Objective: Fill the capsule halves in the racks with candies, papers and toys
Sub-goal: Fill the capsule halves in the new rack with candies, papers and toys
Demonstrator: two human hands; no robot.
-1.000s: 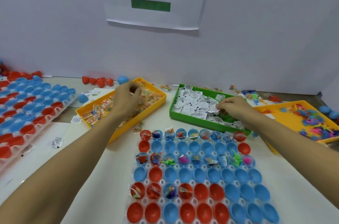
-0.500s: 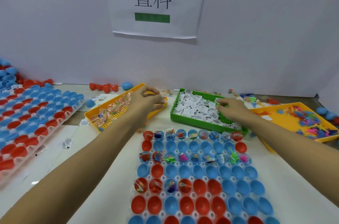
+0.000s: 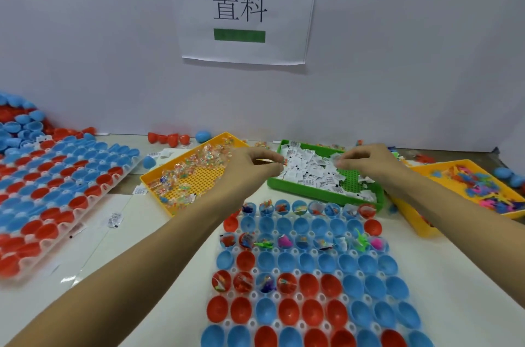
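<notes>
little papers (image 3: 309, 173) are being picked out of the green tray (image 3: 321, 193) by the left hand (image 3: 254, 166) and right hand (image 3: 366, 160), both pinching, and next they should be dropped into the empty cups of the rack (image 3: 309, 278) close by.

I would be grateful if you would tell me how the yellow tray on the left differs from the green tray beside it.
The yellow tray holds clear-wrapped coloured candies; the green tray holds small white printed papers. The yellow tray lies turned at an angle left of the rack, while the green tray sits behind the rack. The candies leave much perforated floor bare; the papers cover most of theirs. Both are shallow, rimmed and perforated.
</notes>
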